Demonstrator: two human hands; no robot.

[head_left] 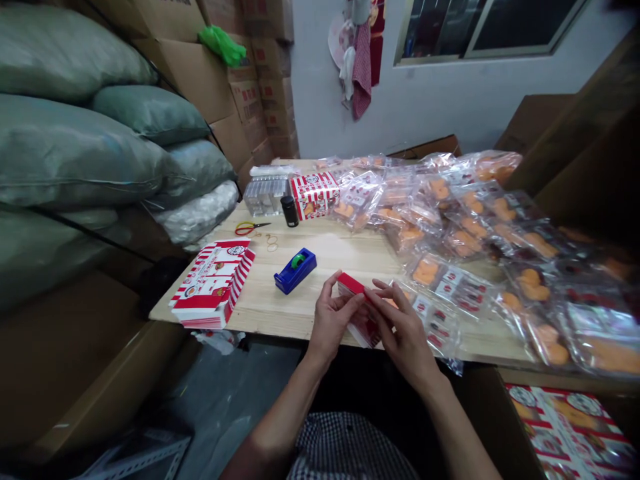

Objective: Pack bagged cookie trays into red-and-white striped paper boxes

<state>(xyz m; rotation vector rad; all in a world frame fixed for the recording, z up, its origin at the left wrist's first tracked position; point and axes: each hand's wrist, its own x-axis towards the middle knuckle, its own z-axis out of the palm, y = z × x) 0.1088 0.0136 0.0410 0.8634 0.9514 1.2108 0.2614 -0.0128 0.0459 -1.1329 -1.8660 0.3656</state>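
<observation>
A small red-and-white printed carton (364,327) is held upright at the table's front edge. My left hand (333,313) grips its left side, thumb across the top near the red flap. My right hand (400,320) pinches the same carton at its upper right, some fingers raised. Just right of my hands lies a clear plastic pack (437,327) with orange pieces and small printed sachets. Left of them stands a blue tape dispenser (296,270) with a green core. The carton's lower part and contents are hidden.
On the wooden table (270,307) lie a stack of flat cartons (213,280), scissors (246,228), a black bottle (289,211), a standing carton (316,195) and many clear packs (400,200). An open box (575,427) of finished-looking cartons sits at lower right; sacks (75,147) pile at left.
</observation>
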